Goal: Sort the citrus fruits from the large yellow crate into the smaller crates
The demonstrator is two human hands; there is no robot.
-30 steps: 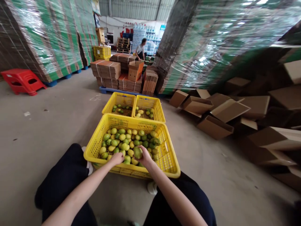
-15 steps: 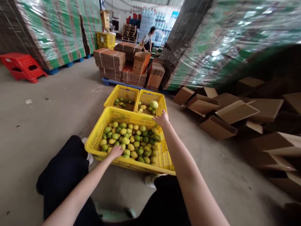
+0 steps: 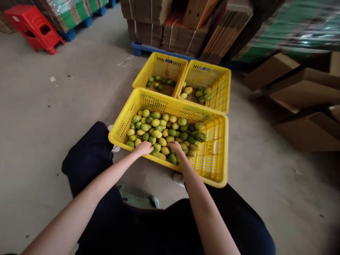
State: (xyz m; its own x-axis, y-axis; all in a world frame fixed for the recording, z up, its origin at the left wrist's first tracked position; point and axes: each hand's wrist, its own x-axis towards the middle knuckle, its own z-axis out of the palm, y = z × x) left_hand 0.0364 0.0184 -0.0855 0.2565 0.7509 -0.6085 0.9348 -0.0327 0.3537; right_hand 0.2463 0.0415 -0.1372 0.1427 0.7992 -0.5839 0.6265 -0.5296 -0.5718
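A large yellow crate stands in front of me, holding many green and yellow lemons. My left hand is over the crate's near side, its fingers closed down at the fruit; what they hold is hidden. Just right of it, my right hand reaches among the lemons, fingers pointing down and blurred, so their grip is unclear. Two smaller-looking yellow crates touch the far side: the left one has green fruit in it, the right one green and yellow fruit.
Bundled flat cardboard lies on a blue pallet beyond the crates. A red stool stands at the upper left. Open cardboard boxes are piled on the right. My knees flank the large crate's near side.
My right hand has come from above the far crates down into the lemons, beside my left hand. The view has tilted down, and the person in the background is out of view.
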